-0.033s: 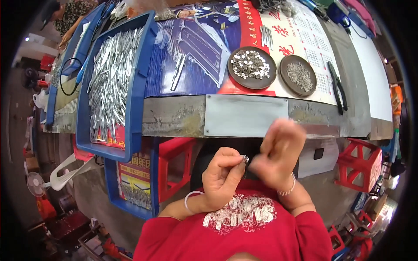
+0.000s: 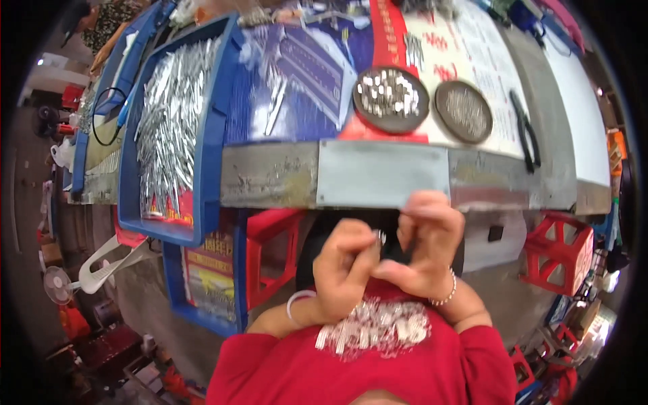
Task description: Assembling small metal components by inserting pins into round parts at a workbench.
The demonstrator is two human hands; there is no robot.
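Note:
My left hand (image 2: 345, 270) is closed in a pinch in front of my red shirt. A small shiny metal piece (image 2: 382, 236) shows at its fingertips; its kind is too small to make out. Close on the right, my right hand (image 2: 432, 250) is open, fingers curved and thumb apart from them, with nothing visible between them. Its thumb points toward the left hand's fingertips. Beyond both hands, on the table, lie a dark round dish of small shiny metal discs (image 2: 390, 98) and a second dark dish of tiny metal parts (image 2: 464, 111).
A blue tray (image 2: 210, 135) of slim silver metal strips stands at the table's left, another blue tray (image 2: 177, 290) below it. A pale plate (image 2: 381, 174) lies at the table's near edge. Black-handled pliers (image 2: 525, 131) lie right. Red stools (image 2: 559, 253) stand under the table.
My right hand has turned and its fingers have curled, its thumb now near the left fingertips. My left hand has moved slightly up and keeps its pinch. The whole view has shifted a little.

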